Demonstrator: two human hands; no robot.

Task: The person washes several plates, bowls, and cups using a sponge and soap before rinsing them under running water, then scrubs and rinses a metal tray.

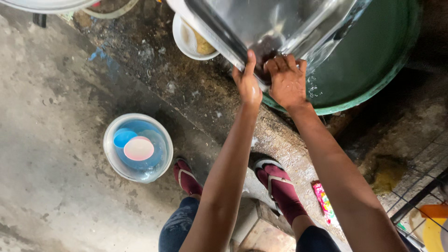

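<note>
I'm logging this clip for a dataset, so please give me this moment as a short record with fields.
setting: wet concrete floor, seen from above
left hand: grips the edge of a metal tray
right hand: on the same tray edge, beside the left
tray: tilted over a green basin
nearby: clear bowl holding small blue and pink bowls; white bowl
feet: maroon socks in sandals

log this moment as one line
left hand: grips metal tray edge | right hand: scrubs tray | tray: tilted over green basin
</note>
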